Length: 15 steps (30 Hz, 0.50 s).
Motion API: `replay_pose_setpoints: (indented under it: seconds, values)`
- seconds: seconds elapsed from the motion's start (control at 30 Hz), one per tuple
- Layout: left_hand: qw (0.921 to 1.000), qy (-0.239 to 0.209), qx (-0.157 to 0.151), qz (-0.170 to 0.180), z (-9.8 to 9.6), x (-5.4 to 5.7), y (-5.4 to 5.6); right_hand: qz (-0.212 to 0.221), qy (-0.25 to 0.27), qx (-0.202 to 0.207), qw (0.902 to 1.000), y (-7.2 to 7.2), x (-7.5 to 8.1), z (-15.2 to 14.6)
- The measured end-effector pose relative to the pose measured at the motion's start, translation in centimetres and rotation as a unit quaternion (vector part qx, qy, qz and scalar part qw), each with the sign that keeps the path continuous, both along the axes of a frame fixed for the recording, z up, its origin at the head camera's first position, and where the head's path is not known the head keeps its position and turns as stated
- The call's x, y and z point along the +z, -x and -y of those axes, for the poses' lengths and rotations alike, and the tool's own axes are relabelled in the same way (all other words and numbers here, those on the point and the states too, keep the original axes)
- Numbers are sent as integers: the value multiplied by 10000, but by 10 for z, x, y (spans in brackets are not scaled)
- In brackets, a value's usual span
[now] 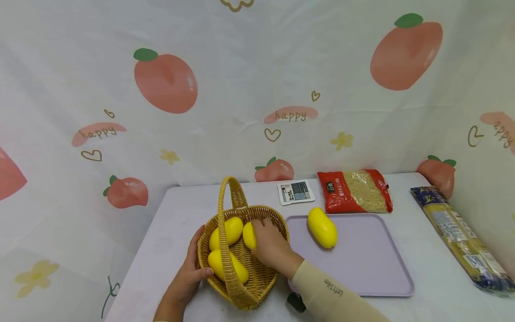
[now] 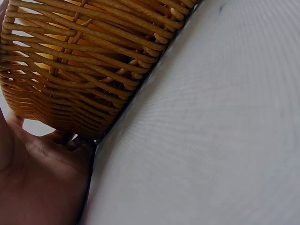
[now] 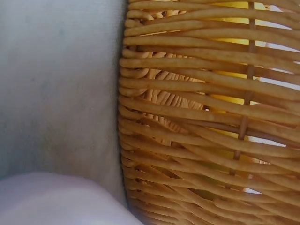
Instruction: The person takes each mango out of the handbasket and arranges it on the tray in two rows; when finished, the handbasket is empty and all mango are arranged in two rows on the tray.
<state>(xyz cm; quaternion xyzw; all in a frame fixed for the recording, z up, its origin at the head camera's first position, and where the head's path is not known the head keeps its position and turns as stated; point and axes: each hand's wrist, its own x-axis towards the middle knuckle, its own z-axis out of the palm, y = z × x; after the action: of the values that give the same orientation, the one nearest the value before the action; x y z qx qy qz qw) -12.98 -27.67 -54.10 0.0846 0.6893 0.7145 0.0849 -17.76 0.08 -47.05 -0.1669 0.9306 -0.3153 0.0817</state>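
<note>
A woven wicker basket with a tall arched handle stands on the table. My left hand holds its left side, thumb over the rim and fingers along the outer wall. In the left wrist view the palm lies beside the weave. Reaching inside from the right, my right hand grips a yellow mango and partly hides it. Two more mangoes rest in the basket, an upper one and a lower one, both crossed by the handle. The right wrist view shows the basket wall, hiding the hand.
To the right lies a lilac tray bearing one mango. Behind it are a red bag of pasta and a small white labelled pack. A long noodle package lies far right. A small black object sits near the right sleeve.
</note>
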Motion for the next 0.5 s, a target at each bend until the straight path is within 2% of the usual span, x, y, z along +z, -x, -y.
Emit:
replay_pose_setpoints:
  seconds: [0.1,0.27,0.5]
  values:
    - [10000,55,16,14,0,0,0,-124,80,45,9999,1,0,-2]
    - [10000,70,47,11,0,-1,0,-570,237,311,9976,0,2,-4]
    - [10000,39,24,-13,0,0,0,-698,548,496,9948,-4,11,-10]
